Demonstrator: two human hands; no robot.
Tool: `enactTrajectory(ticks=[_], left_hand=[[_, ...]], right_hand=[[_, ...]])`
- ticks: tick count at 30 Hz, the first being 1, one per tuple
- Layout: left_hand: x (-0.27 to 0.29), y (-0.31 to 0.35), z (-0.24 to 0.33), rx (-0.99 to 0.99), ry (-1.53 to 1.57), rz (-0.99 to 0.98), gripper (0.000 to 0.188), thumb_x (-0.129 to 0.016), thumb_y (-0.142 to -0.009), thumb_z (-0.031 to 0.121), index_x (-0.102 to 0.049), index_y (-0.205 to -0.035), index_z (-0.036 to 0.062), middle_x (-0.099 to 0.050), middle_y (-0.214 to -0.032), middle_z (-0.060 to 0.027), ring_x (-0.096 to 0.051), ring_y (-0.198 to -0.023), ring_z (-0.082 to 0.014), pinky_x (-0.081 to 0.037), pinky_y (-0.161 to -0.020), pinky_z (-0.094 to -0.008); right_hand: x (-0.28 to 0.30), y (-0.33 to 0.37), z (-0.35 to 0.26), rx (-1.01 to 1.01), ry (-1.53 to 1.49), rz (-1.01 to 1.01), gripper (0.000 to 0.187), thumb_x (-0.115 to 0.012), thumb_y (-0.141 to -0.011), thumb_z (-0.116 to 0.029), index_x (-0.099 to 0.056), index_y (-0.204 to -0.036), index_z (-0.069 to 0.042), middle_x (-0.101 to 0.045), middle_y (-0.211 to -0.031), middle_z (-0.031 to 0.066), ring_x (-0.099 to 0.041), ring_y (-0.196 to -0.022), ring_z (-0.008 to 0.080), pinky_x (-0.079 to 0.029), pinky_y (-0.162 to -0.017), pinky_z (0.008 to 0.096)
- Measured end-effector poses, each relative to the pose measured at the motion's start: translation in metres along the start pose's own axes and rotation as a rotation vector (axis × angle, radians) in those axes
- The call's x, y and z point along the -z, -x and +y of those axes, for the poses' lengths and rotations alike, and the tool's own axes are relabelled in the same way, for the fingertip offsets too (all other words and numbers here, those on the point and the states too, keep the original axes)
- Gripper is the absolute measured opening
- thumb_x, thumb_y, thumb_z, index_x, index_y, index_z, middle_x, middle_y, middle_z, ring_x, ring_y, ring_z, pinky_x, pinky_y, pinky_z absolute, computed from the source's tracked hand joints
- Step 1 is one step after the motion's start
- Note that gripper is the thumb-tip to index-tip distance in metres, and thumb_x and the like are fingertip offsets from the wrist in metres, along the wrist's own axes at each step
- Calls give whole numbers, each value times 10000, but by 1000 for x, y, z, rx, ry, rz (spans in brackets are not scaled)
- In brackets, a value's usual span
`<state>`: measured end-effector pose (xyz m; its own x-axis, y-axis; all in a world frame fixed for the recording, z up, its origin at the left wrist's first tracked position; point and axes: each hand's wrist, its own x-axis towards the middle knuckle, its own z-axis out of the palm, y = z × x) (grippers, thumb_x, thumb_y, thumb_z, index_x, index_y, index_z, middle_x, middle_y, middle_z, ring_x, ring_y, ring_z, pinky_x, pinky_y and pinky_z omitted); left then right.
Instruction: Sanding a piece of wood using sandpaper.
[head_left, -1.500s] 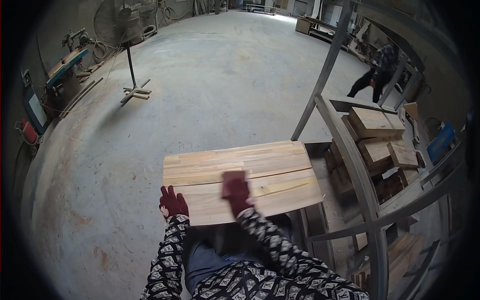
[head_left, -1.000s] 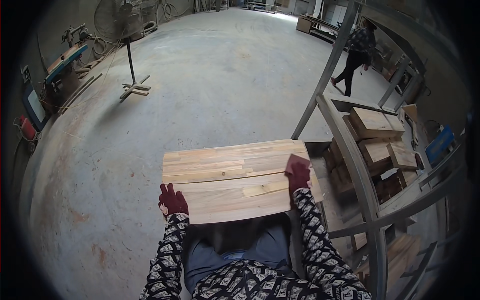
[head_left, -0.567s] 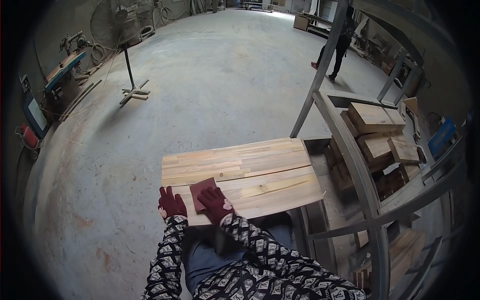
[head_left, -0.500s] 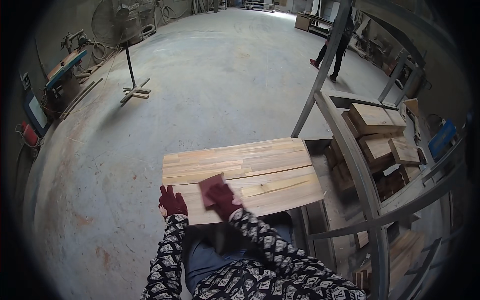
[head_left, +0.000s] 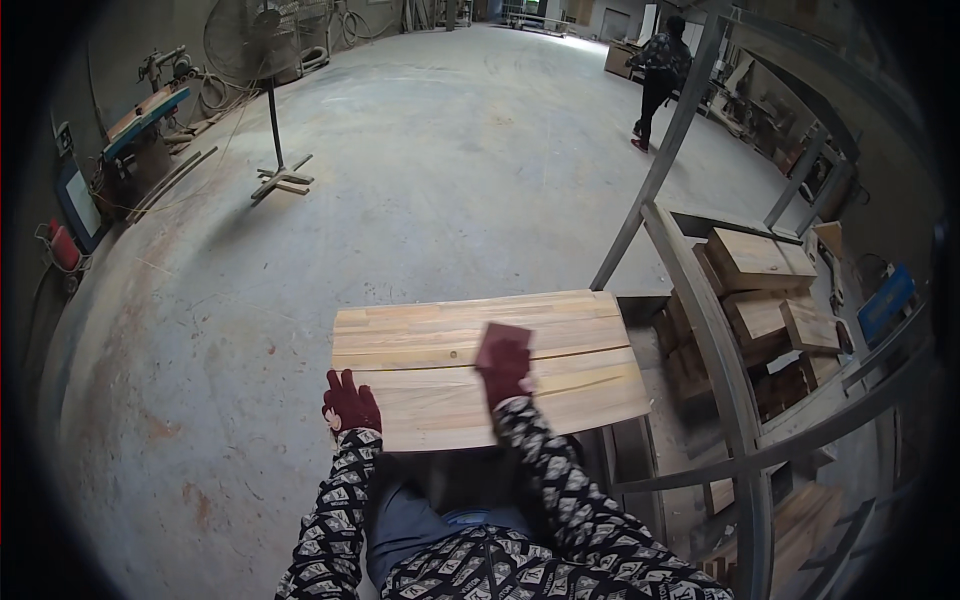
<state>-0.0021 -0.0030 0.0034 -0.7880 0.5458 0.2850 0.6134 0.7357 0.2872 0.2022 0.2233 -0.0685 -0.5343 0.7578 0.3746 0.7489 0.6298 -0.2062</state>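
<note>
A pale wooden panel [head_left: 430,405] made of glued strips lies flat in front of me, with a dark seam running along its length. My right hand [head_left: 507,372], in a dark red glove, presses a reddish-brown sheet of sandpaper [head_left: 503,338] onto the panel near its middle, over the seam. The sheet sticks out past the fingertips, and the hand is slightly blurred. At the panel's left edge rests my left hand [head_left: 351,402], in a matching glove with the fingers spread. What supports the panel is mostly hidden beneath it.
On my right stands a grey metal frame rack [head_left: 735,400] with stacked wooden blocks [head_left: 760,258]. A stand fan [head_left: 275,120] is at the far left, near a red fire extinguisher [head_left: 64,245]. Another person [head_left: 660,80] stands beyond the rack's post.
My right hand has moved right and away from me across the panel with the sandpaper. My left hand stays at the left edge. The other person has moved farther off.
</note>
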Motion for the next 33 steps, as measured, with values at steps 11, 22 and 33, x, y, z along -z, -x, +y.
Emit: enactTrajectory(ticks=[11, 22, 33], left_hand=[[-5, 2, -8, -13, 65, 7, 480, -696, -914, 238, -590, -1340, 44, -503, -1429, -196, -648, -1057, -408, -550, -874, -550], [3, 0, 2, 24, 53, -27, 483, -667, -932, 235, -591, -1368, 41, -517, -1490, -268, -649, -1073, -457, -535, -921, -579], [-2, 4, -7, -23, 76, 23, 469, -655, -944, 238, -602, -1362, 34, -513, -1504, -273, -650, -1101, -456, -529, -941, -574]], right_hand=[[64, -8, 63, 1, -260, -8, 485, -872, -755, -185, -718, -1190, -35, -715, -1222, 191, -623, -1231, 420, -463, -1085, 517], [6, -16, 91, -175, 304, 61, 619, -690, -871, -460, -612, -1364, -94, -624, -1369, 171, -564, -1310, 401, -413, -1105, 567], [25, 0, 16, 294, -313, 98, 470, -852, -769, -269, -701, -1164, -64, -676, -1266, 172, -604, -1240, 384, -454, -1065, 515]])
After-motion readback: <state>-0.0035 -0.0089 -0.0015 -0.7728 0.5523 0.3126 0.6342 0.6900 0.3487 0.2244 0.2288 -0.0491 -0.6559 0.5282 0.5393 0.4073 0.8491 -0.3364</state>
